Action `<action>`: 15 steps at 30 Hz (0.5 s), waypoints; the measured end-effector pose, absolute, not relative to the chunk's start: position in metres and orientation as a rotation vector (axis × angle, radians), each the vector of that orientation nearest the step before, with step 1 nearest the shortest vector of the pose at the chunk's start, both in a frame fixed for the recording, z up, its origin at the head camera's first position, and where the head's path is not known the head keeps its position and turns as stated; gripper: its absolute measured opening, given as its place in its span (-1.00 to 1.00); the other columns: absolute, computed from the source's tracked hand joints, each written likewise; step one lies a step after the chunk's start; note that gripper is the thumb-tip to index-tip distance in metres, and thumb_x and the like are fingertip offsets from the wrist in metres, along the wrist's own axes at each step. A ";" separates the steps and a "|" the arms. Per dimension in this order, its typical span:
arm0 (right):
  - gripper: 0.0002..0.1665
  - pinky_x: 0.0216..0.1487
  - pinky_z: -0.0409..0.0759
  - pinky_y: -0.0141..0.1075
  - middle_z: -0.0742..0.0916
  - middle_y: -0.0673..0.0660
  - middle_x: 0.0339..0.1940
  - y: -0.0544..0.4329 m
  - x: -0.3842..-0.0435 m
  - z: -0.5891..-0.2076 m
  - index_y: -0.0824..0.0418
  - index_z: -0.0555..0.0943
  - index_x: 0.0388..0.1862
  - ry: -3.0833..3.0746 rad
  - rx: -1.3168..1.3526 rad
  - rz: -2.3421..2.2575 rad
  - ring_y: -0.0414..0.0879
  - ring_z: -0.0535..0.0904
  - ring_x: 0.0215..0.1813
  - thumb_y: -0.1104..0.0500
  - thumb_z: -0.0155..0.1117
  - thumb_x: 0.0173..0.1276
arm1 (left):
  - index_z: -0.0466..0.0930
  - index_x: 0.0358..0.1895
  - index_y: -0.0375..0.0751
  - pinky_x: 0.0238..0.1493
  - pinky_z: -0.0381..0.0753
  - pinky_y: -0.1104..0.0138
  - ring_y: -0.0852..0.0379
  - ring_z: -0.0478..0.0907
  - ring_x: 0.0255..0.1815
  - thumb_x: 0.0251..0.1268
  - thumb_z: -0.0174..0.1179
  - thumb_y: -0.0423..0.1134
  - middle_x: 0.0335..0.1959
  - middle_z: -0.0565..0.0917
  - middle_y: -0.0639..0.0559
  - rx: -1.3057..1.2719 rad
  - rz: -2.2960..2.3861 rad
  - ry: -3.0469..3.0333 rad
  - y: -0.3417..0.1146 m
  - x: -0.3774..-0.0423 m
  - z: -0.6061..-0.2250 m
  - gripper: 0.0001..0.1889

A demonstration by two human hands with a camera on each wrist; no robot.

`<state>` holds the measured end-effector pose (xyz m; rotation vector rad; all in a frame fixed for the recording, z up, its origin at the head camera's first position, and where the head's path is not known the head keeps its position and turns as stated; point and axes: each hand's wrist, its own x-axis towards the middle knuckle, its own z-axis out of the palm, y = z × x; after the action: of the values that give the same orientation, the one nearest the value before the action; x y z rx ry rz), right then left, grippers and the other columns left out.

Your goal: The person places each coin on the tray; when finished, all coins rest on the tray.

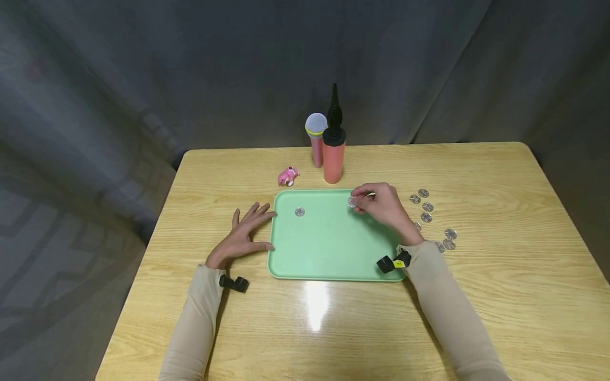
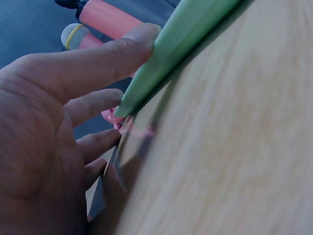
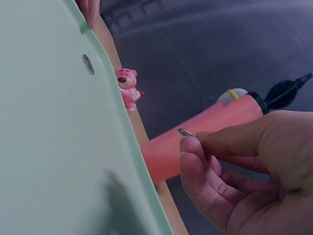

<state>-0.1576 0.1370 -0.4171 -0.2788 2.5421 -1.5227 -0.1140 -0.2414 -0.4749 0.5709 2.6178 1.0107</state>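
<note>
Table (image 1: 476, 296) — pale wood, seemingly glossy — before grey curtain (image 1: 190, 69).

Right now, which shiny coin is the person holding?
The coin pinched in the right hand above the green tray's far right corner. Another lies flat on the tray; the rest lie on the table.

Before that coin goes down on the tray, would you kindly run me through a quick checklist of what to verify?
1. Coin held firmly: ok, pinched in the right hand fingertips.
2. Coin over the tray: ok, it sits above the far right corner.
3. Tray steadied: ok, the left hand lies flat on the table with fingers against the tray's left edge.
4. Drop spot free: ok, the only coin on the tray lies well to the left.
5. More coins within reach: ok, loose coins lie just right of the tray.
6. Coin face up or down: cannot tell.
</note>
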 end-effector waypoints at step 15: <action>-0.82 -0.41 0.55 -0.44 0.79 0.29 -0.34 0.099 -0.167 -0.416 0.34 0.73 -0.14 2.482 -0.335 -1.502 0.17 0.77 -0.35 0.26 0.37 0.33 | 0.26 0.53 0.02 0.52 -0.70 -0.27 -0.18 -0.28 0.72 0.07 0.49 -0.01 0.66 0.05 -0.11 0.587 1.009 2.630 -0.242 -0.115 -0.475 -0.08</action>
<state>-0.1671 0.0992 -0.4157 -0.3345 2.4821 -1.5024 -0.1147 -0.2415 -0.4752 0.5868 2.6302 1.0087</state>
